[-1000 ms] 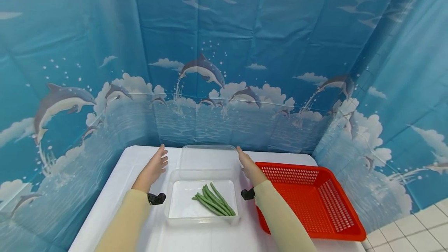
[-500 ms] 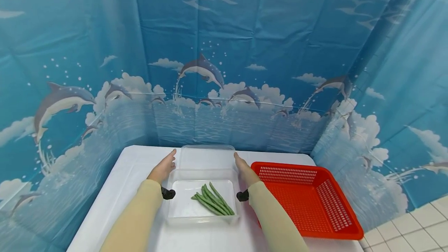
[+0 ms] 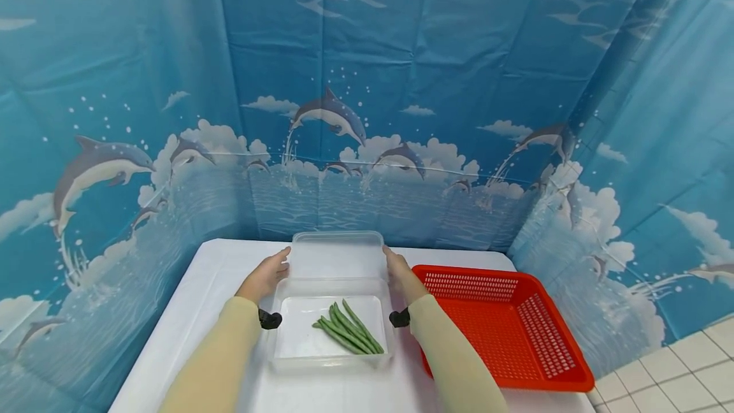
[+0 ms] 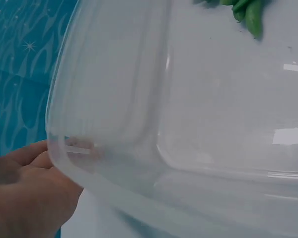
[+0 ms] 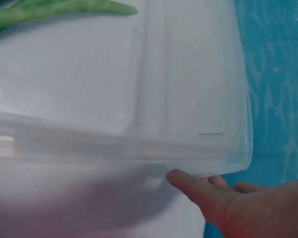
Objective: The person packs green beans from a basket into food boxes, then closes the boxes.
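Observation:
A clear plastic lid (image 3: 337, 257) is tilted up behind a clear plastic box (image 3: 295, 333). Several green beans (image 3: 351, 331) lie together on the right side of the box's floor. My left hand (image 3: 264, 280) holds the lid's left edge, and my right hand (image 3: 406, 278) is at its right edge. In the left wrist view some fingers of the left hand (image 4: 37, 191) show faintly through the clear plastic. The right wrist view has the right hand (image 5: 253, 208) with its fingertips right at the plastic's lower edge.
To the right of the box, a red perforated basket (image 3: 476, 271) stands on the white-covered table (image 3: 189, 330). Blue curtains (image 3: 367, 196) printed with dolphins hang behind and at the sides. White tiles (image 3: 676, 368) show at the lower right.
Both hands have moved inward to the lid's two sides. The lid's far edge has risen slightly over the last half second. The box, beans and basket stay where they were.

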Demonstrator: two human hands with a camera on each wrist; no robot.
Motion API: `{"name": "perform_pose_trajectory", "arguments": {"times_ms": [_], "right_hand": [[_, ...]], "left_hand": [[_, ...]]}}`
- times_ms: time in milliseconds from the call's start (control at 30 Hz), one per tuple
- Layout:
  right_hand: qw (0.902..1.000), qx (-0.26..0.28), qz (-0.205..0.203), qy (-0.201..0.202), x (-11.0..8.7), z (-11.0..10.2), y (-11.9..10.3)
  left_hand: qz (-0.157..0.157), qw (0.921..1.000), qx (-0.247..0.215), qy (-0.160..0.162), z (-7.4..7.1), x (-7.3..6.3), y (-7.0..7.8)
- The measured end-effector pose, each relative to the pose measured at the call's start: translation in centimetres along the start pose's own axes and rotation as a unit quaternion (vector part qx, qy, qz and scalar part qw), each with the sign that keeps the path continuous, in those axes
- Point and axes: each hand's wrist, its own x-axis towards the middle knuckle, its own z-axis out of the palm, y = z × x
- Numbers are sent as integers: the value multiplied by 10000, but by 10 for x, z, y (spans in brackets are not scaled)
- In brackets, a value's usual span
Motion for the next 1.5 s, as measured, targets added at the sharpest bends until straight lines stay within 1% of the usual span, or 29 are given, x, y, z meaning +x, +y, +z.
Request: {"name": "perform_pose_trajectory", "arguments": {"times_ms": [100, 233, 367, 433, 500, 533, 600, 700, 767, 800, 833, 867, 967, 1000, 1033, 1067, 1133, 1233, 1300, 1367, 1400, 1433, 1500], "right_hand": [[9996, 90, -260, 42, -5, -1, -10], [9978, -53, -633, 198, -15, -5, -23], [9933, -300, -1042, 390, -29, -9, -29], [9905, -352, -1227, 521, -36, -11, -28], [9869, -416, -1421, 645, -45, -12, -27], [9848, -446, -1520, 705, -49, -13, -26], [9804, -474, -1727, 818, -59, -14, -21], [9725, -542, -2047, 966, -74, -15, -12], [9652, -650, -2295, 1073, -86, -18, -3], [9612, -732, -2397, 1150, -91, -19, 1], [9555, -867, -2542, 1224, -97, -21, 5], [9496, -1030, -2647, 1327, -103, -23, 10], [9316, -1558, -2842, 1646, -116, -28, 21], [9267, -1691, -2889, 1705, -120, -30, 23], [9241, -1787, -2900, 1732, -123, -32, 25], [9266, -1789, -2841, 1693, -124, -33, 27], [9397, -1515, -2746, 1367, -128, -36, 28], [9631, -779, -2471, 723, -131, -40, 26], [9717, -301, -2320, 334, -133, -43, 23], [9747, -62, -2230, 106, -135, -45, 19], [9752, -54, -2214, 50, -136, -45, 18], [9749, -94, -2226, 7, -136, -46, 18], [9715, -382, -2339, -39, -137, -47, 20]], "left_hand": [[224, 9996, 146, 67, -4, -5, 15], [713, 9954, 571, 301, -9, -17, 37], [1076, 9885, 930, 515, -10, -36, 56], [1191, 9845, 1139, 601, -9, -47, 62], [1305, 9785, 1427, 717, -8, -57, 66], [1405, 9738, 1609, 782, -7, -62, 66], [1684, 9582, 2094, 981, -7, -73, 65], [2086, 9274, 2820, 1300, -9, -89, 59], [2267, 9088, 3195, 1438, -12, -101, 53], [2293, 9051, 3278, 1445, -13, -106, 50], [2282, 9062, 3269, 1408, -13, -112, 46], [2259, 9094, 3217, 1358, -14, -117, 42], [2137, 9231, 2961, 1203, -13, -130, 30], [2095, 9291, 2825, 1144, -13, -134, 26], [2054, 9353, 2661, 1102, -13, -137, 22], [2050, 9398, 2517, 1065, -13, -140, 18], [2071, 9482, 2216, 947, -13, -144, 10], [2056, 9603, 1724, 768, -15, -148, 0], [2069, 9639, 1537, 664, -16, -149, -4], [2082, 9649, 1466, 641, -16, -151, -7], [2121, 9642, 1462, 630, -16, -153, -8], [2177, 9618, 1520, 673, -15, -154, -8], [2287, 9546, 1732, 801, -14, -157, -9]]}}
